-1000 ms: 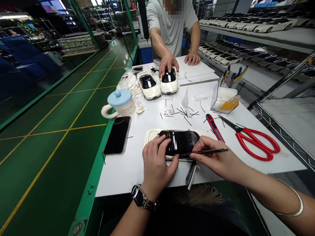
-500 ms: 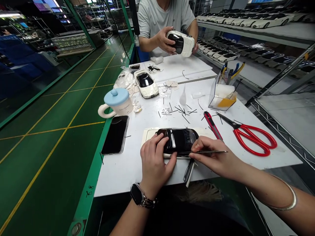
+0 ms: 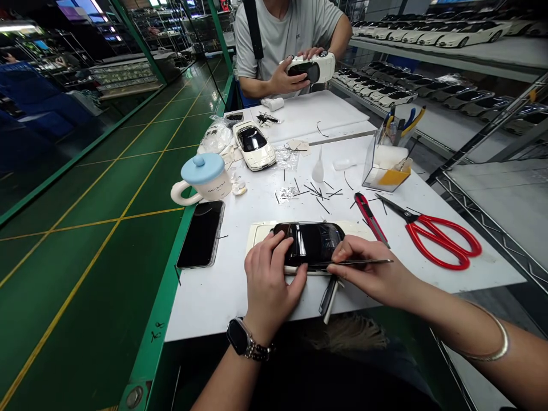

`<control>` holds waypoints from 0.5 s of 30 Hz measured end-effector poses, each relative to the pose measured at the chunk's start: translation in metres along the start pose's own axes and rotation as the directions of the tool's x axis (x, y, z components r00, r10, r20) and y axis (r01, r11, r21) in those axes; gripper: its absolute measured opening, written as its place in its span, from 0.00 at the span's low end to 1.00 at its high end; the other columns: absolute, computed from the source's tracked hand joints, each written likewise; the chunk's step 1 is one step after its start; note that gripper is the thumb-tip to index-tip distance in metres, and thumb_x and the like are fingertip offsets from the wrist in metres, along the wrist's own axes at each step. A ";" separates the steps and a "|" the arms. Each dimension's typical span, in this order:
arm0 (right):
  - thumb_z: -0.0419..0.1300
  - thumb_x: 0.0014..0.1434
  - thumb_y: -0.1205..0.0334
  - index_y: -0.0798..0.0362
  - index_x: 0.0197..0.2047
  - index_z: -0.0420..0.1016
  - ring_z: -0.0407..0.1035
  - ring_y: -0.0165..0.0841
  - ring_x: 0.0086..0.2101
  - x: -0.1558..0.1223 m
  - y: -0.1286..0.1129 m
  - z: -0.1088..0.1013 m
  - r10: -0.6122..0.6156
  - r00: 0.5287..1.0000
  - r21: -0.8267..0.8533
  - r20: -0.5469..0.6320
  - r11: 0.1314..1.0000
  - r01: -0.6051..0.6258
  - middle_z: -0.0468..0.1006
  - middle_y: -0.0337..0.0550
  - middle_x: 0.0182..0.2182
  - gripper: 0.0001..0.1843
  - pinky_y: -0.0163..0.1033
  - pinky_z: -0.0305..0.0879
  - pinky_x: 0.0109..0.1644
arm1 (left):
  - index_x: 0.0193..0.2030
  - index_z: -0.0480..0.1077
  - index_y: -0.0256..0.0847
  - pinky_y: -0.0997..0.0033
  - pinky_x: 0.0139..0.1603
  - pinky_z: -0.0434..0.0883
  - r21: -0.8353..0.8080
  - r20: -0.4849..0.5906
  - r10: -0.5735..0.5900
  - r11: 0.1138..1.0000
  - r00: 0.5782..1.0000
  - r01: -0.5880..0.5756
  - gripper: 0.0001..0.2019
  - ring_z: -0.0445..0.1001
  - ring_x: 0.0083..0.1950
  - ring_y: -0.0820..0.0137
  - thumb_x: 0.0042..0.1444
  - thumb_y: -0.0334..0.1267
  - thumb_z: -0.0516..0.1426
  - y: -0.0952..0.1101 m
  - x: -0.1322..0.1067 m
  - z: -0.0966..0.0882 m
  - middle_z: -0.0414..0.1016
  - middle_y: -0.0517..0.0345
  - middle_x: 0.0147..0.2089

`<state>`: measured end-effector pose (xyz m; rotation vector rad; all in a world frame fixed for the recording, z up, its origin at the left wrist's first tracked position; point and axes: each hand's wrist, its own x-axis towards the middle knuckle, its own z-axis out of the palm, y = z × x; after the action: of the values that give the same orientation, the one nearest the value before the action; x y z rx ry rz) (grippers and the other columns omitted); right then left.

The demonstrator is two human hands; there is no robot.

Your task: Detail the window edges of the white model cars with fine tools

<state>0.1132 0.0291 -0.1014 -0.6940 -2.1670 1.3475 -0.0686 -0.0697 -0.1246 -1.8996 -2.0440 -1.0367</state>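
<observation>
A white model car with a glossy black roof lies sideways on the white table before me. My left hand grips its left part, fingers over the black top and thumb on the near side. Between thumb and fingers, my right hand pinches a slim metal tool, apparently tweezers, level along the car's near side. The tool's working end is hidden by the fingers and the car's edge. A door-like black and white part juts toward me from that side.
Right of the car lie a red utility knife and red-handled scissors. Short black strips are scattered beyond. A phone and lidded mug stand left. A co-worker's hand holds another white car.
My right hand and its tool have shifted very slightly left; my left hand stays put. Across the table, the co-worker has turned and moved the other car to the left.
</observation>
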 end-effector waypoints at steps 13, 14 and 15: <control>0.61 0.60 0.60 0.52 0.30 0.63 0.65 0.31 0.29 0.000 0.000 0.000 -0.012 1.000 -0.008 -0.009 1.000 0.012 0.71 0.40 0.29 0.10 0.36 0.60 0.30 | 0.54 0.62 0.40 0.53 0.59 0.60 -0.004 0.001 0.001 1.000 1.000 -0.001 0.20 0.66 0.59 0.56 0.55 0.36 0.59 0.000 -0.001 0.000 0.69 0.45 0.56; 0.61 0.59 0.60 0.52 0.30 0.63 0.65 0.31 0.29 0.000 0.000 0.000 -0.013 1.000 -0.008 -0.011 1.000 0.012 0.71 0.40 0.29 0.10 0.35 0.60 0.30 | 0.54 0.62 0.39 0.53 0.59 0.59 -0.002 0.001 0.000 1.000 1.000 0.000 0.20 0.66 0.59 0.56 0.55 0.36 0.59 0.000 -0.001 0.001 0.69 0.45 0.56; 0.61 0.59 0.61 0.52 0.30 0.63 0.65 0.31 0.29 0.000 0.000 0.001 -0.011 1.000 -0.007 -0.013 1.000 0.011 0.71 0.40 0.29 0.10 0.35 0.60 0.30 | 0.54 0.62 0.39 0.53 0.59 0.59 -0.002 0.003 0.000 1.000 1.000 0.001 0.20 0.65 0.59 0.56 0.55 0.36 0.59 0.000 -0.001 0.001 0.69 0.45 0.56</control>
<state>0.1126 0.0293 -0.1019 -0.6909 -2.1638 1.3267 -0.0685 -0.0699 -0.1260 -1.9030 -2.0461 -1.0364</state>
